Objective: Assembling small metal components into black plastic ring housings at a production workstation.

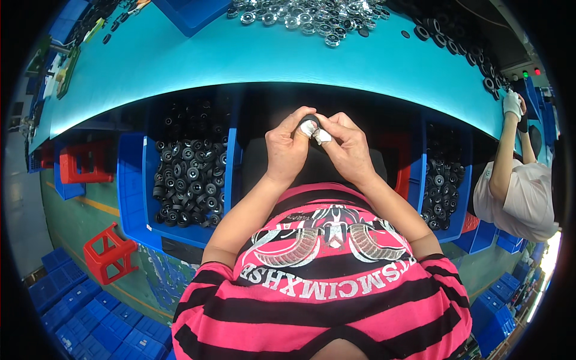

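Observation:
In front of my chest, just below the table's near edge, my two hands meet on a small black rubber ring (310, 119), which looks like a toy tyre. My left hand (284, 149) is closed on its left side and my right hand (350, 149) grips it from the right. White wrapping covers both thumb tips, which press close together at the ring. Whether a hub sits inside the ring is hidden by the thumbs and fingers. On the table beyond lie many clear and silvery wheel hubs (307, 19) in a heap.
A blue bin of black wheels (191, 180) stands left of me, another bin of black wheels (442, 186) right. Loose black tyres (447, 42) lie at the table's far right. A co-worker's gloved hand (513, 104) is at the right edge. A red stool (110, 253) stands left.

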The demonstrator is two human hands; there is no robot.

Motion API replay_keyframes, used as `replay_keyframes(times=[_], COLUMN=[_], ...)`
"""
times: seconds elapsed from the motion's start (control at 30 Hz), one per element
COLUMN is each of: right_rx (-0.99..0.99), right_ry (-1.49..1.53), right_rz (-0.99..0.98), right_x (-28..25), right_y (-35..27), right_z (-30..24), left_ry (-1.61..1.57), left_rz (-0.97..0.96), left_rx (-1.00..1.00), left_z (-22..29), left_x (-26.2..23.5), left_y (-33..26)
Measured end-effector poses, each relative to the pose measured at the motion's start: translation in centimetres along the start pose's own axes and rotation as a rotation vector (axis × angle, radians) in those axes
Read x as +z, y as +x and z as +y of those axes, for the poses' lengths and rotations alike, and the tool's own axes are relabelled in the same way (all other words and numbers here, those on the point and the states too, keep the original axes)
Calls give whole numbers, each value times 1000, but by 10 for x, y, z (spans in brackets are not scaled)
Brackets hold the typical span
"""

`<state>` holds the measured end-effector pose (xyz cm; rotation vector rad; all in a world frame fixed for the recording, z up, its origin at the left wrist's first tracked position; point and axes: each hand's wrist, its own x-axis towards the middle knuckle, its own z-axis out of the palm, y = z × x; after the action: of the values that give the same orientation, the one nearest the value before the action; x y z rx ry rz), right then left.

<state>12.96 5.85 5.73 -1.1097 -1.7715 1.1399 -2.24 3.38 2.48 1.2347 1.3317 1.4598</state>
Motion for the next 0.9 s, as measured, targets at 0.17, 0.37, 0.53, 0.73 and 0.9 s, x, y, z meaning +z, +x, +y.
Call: replay_keyframes(times=[0.17, 0.37, 0.53, 0.73, 0.9], right_rx=[93, 70, 293, 374, 418], right_ry=[68, -13, 303, 433, 509], right_rz=[10, -1, -25, -7, 33], right_x=[0, 7, 3, 3, 8], right_y=[6, -1, 8, 12, 11], right_z=[2, -6, 16, 14, 27], left_ry=[-265, -127, -201, 73, 275], left_rz=[-149, -84, -258, -280, -187], left_rx=[-191, -168, -257, -151, 42], left_z=[10, 3, 9, 8, 4], left_x=[-10, -11, -18, -12, -5], left_y=[5, 1, 11, 0, -6])
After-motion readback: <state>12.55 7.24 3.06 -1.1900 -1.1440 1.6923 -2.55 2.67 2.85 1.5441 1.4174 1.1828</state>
